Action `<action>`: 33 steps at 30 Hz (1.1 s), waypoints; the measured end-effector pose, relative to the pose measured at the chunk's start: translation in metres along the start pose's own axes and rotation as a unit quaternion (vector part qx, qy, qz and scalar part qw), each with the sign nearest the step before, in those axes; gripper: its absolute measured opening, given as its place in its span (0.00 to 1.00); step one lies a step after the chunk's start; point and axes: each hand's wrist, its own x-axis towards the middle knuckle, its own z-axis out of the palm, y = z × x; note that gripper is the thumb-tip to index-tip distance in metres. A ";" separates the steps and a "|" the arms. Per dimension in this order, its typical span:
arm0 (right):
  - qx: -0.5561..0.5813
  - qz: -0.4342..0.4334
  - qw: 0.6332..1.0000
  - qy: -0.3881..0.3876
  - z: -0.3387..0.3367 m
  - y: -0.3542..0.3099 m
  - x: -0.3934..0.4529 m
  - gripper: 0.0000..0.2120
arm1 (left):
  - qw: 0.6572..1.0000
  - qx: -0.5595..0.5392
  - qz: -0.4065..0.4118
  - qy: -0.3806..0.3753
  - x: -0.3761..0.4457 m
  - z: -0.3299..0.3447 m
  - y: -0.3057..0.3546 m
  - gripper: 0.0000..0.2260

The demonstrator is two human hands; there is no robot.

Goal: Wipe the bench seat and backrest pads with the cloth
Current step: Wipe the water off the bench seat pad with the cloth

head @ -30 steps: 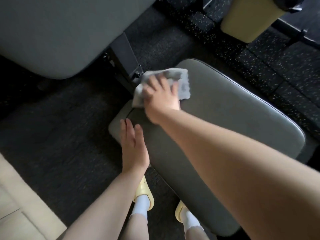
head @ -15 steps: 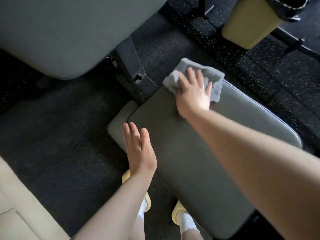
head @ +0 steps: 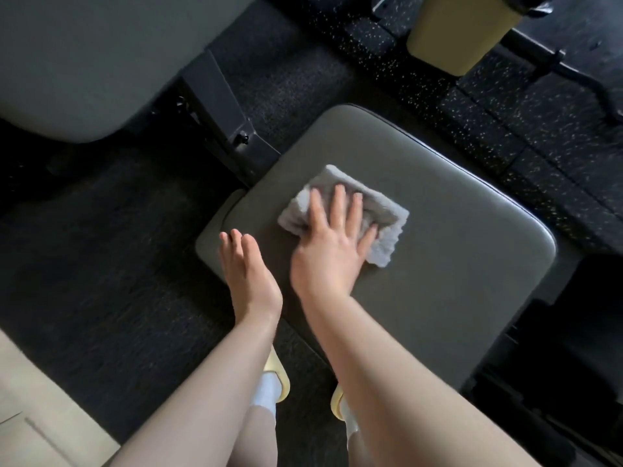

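Cloth [head: 381, 214] flat on seat pad [head: 455, 264], long axis running upper-left to lower-right, pressed under right hand [head: 332, 249], fingers straight and spread. Left hand [head: 247, 273] relaxed, straight-fingered, holding nothing, at pad's near-left edge.

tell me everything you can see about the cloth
The cloth is a light grey, soft, nubbly fabric, like a small towel, folded or bunched into a rough rectangle with rumpled edges. It lies flat on the dark grey seat pad, toward the pad's left part. The right hand presses down on it with fingers straight and spread, covering its near left part; its far and right edges stick out past the fingers. The left hand does not touch it.
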 end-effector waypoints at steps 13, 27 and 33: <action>-0.032 -0.044 0.998 0.034 -0.037 0.168 -0.148 0.24 | 0.912 0.324 0.192 -0.162 -0.048 0.018 -0.018 0.31; -0.044 0.006 0.997 0.058 -0.051 0.191 -0.121 0.26 | 0.860 0.416 0.244 -0.166 -0.051 0.028 -0.030 0.32; -0.050 -0.048 0.998 0.012 -0.018 0.122 -0.141 0.31 | 0.883 0.392 0.211 -0.146 -0.057 0.037 -0.020 0.31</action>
